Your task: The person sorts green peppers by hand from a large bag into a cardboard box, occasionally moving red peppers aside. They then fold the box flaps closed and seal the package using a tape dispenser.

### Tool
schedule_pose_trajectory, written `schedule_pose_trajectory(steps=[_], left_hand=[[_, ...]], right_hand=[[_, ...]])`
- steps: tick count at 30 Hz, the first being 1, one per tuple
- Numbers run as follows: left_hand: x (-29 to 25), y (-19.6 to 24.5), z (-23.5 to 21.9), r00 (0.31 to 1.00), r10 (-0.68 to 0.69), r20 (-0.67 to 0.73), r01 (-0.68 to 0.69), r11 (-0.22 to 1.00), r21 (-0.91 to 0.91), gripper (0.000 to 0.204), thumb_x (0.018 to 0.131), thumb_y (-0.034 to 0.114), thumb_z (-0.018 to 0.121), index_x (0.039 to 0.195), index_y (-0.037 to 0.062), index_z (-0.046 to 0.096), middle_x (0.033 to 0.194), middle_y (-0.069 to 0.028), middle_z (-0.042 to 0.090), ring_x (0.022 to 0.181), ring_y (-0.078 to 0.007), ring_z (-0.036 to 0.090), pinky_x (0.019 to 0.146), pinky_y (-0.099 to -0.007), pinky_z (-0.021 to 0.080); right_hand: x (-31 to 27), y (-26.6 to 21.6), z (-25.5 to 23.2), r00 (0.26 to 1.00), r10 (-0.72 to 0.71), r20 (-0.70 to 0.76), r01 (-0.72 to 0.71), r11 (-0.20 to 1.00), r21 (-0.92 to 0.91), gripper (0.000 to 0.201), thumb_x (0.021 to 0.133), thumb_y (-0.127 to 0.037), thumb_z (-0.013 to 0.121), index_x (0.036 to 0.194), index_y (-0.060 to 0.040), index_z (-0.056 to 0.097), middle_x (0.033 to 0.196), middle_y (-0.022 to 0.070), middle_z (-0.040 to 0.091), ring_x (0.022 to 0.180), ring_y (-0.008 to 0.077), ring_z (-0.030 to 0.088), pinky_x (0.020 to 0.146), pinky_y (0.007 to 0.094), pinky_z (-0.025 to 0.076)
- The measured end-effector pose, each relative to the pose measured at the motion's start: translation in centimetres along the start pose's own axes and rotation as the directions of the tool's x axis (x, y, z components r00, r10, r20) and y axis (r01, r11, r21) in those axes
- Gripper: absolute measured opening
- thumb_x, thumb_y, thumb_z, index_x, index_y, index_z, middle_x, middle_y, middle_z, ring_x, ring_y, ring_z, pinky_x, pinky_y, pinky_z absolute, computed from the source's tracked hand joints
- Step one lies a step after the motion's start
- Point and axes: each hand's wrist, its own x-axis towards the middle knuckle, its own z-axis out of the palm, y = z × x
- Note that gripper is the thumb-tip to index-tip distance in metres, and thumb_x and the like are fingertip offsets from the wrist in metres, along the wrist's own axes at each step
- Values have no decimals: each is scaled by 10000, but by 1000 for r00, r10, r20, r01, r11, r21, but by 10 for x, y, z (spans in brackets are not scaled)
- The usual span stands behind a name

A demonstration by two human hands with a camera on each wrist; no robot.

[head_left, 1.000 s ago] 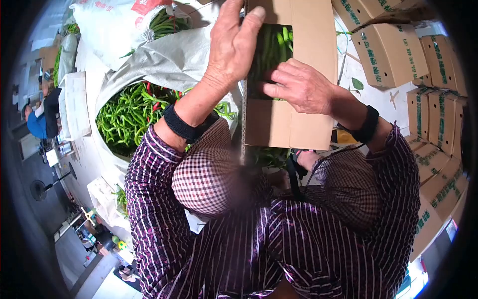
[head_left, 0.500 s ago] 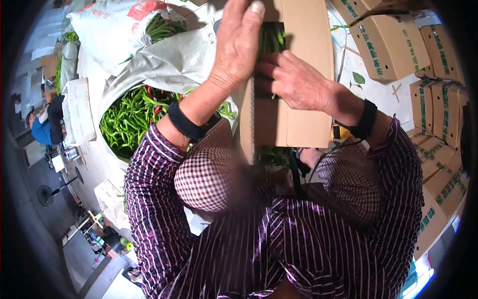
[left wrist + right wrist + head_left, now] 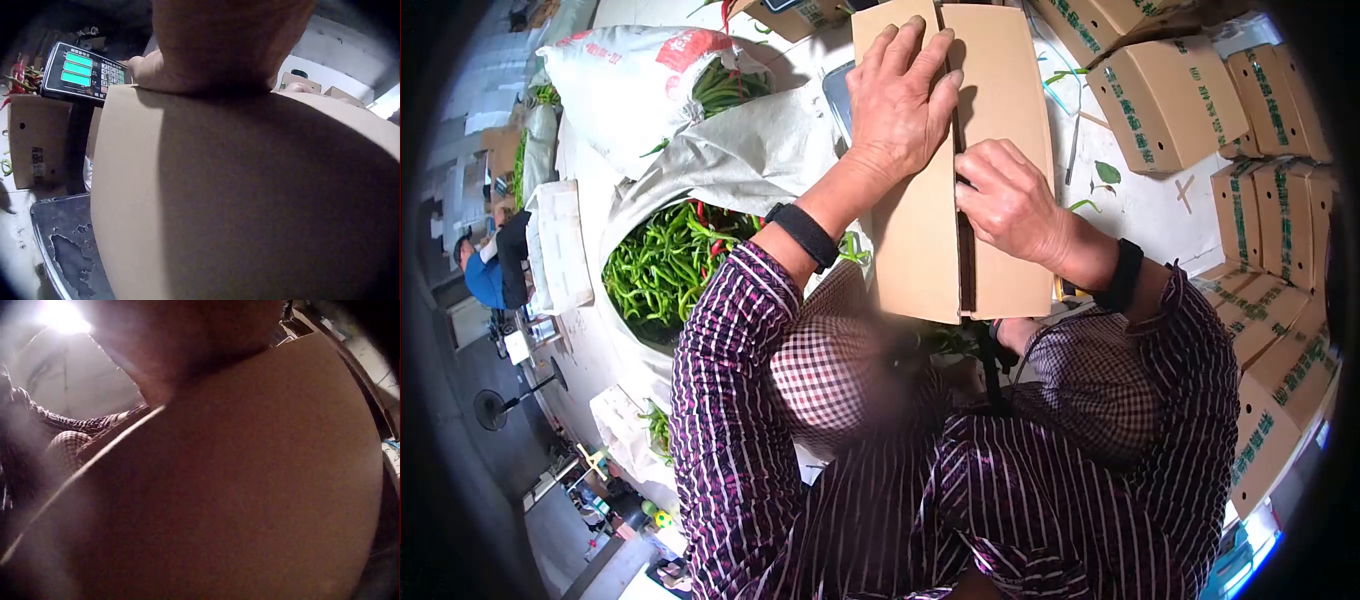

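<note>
A cardboard box stands in front of the person, its two long flaps lying nearly together with a narrow dark gap between them. On the left flap [image 3: 915,240] rests the left hand [image 3: 897,105], fingers extended toward its far end. The right hand [image 3: 1012,205] has bent fingers at the inner edge of the right flap [image 3: 1010,280], gripping it near the gap. In the left wrist view the left hand [image 3: 231,44] lies on the cardboard [image 3: 250,200]. The right wrist view shows the right hand [image 3: 187,337] against a flap [image 3: 237,481]. The box's contents are hidden.
An open sack of green and red peppers [image 3: 665,260] stands at the left, with a white sack [image 3: 625,85] behind it. Printed cartons [image 3: 1170,105] are stacked at the right. A scale display [image 3: 78,72] and a black tray-like surface [image 3: 69,244] show beyond the box.
The left flap has folded down over the peppers inside the box. The left hand now lies flat on it, and the right hand has moved out of the opening to the right flap's edge.
</note>
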Motion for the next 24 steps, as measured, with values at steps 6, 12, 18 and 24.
schedule_pose_trajectory(steps=[6, 12, 18, 24], left_hand=[[3, 7, 1, 999, -6, 35, 4, 998, 56, 513, 901, 344, 552, 1352, 114, 472, 1387, -164, 449, 1286, -380, 389, 1006, -505, 318], [4, 10, 3, 991, -1, 132, -19, 988, 155, 577, 895, 379, 550, 1353, 52, 422, 1417, -166, 408, 1315, -365, 358, 1013, -488, 304], [25, -5, 14, 996, 18, 92, -34, 984, 177, 696, 892, 519, 527, 1376, 36, 394, 1430, -180, 393, 1339, -374, 332, 1048, -496, 283], [44, -4, 19, 991, 65, 116, -97, 951, 294, 639, 933, 481, 473, 1358, 7, 416, 1355, -234, 430, 1298, -397, 356, 1064, -481, 285]], right_hand=[[-10, -7, -9, 988, 156, -6, -153, 979, 136, 149, 662, -31, 645, 805, -33, 606, 883, 84, 579, 878, 253, 572, 779, 349, 472], [-17, -6, -16, 896, 436, -84, -409, 883, 230, 201, 717, -42, 650, 905, -27, 579, 1012, 128, 558, 926, 323, 562, 791, 403, 456], [-27, -9, -22, 805, 593, 24, -593, 805, -3, 419, 780, -134, 667, 1153, -17, 515, 1341, 181, 422, 1162, 365, 428, 969, 461, 341], [-30, 1, -14, 824, 566, -14, -566, 824, 22, 462, 783, -139, 659, 1209, -35, 512, 1360, 159, 419, 1206, 355, 385, 1008, 463, 303]])
